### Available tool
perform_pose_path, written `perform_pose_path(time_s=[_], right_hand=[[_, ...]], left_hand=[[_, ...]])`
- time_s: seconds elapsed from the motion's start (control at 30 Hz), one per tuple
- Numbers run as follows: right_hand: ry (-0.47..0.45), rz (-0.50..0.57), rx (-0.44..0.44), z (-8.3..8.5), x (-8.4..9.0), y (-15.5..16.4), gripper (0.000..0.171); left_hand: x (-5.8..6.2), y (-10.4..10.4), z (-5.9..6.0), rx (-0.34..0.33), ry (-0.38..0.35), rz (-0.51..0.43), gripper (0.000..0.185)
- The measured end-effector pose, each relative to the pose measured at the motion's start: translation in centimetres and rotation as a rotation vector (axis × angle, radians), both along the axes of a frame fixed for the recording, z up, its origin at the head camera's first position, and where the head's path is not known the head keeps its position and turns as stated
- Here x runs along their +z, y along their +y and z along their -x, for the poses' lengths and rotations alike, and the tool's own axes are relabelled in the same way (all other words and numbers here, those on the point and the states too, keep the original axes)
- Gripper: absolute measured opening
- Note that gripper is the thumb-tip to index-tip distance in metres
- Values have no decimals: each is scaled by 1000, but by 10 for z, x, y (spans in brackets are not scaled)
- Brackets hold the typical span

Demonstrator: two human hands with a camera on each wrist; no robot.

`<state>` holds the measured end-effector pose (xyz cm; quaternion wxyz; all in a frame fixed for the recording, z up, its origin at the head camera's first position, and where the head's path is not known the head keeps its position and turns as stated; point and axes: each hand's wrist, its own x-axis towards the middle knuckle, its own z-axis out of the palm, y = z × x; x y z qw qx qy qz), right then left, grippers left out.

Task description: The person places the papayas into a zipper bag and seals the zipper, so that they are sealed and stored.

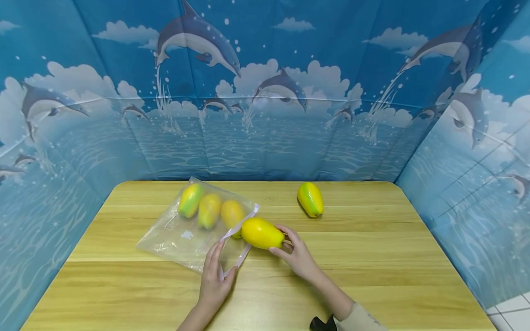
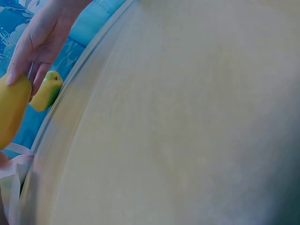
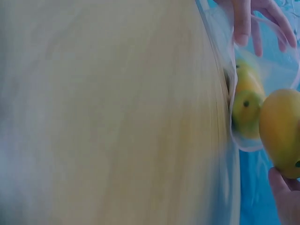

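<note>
A clear zip bag [image 1: 182, 234] lies on the wooden table [image 1: 372, 276] with three yellow-green mangoes [image 1: 209, 210] inside. My left hand [image 1: 215, 278] holds the bag's open edge [image 3: 232, 84] up with thumb and fingers. My right hand [image 1: 296, 253] grips a yellow mango [image 1: 262, 233] by its end, right at the bag's mouth. The same mango [image 3: 281, 131] fills the right side of the right wrist view, in front of the bagged ones [image 3: 246, 101]. A further green-yellow mango [image 1: 310, 199] lies loose on the table behind; the left wrist view shows this loose mango [image 2: 47, 91] too.
Blue dolphin-print fabric walls [image 1: 265, 92] enclose the table on the left, back and right. The table's near half is bare wood. White floor tiles [image 1: 511, 308] show at the lower right.
</note>
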<state>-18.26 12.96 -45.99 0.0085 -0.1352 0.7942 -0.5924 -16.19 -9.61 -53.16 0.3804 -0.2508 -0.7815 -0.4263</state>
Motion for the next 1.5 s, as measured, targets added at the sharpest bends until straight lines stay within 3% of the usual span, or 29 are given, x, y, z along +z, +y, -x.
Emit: perform_pose_path(time_s=[0.27, 0.47, 0.87, 1.0, 1.27, 1.33, 1.5], right_hand=[[-8, 26, 60, 6, -26, -1, 55], [-36, 52, 117, 2, -27, -3, 56], [14, -28, 205, 6, -30, -23, 54], [45, -37, 222, 4, -19, -30, 53], [24, -53, 239, -1, 5, -39, 51], [28, -53, 245, 0, 5, -42, 52], [32, -71, 241, 11, -19, -47, 53]], left_hand=[[1, 0, 0, -7, 5, -12, 73], [3, 0, -1, -5, 5, -16, 79], [2, 1, -1, -1, 11, -19, 76], [2, 1, -1, 5, 17, -24, 74], [4, 1, -1, 31, 29, -12, 76], [4, 1, -1, 33, 40, -14, 74], [3, 0, 1, 43, 63, -25, 64]])
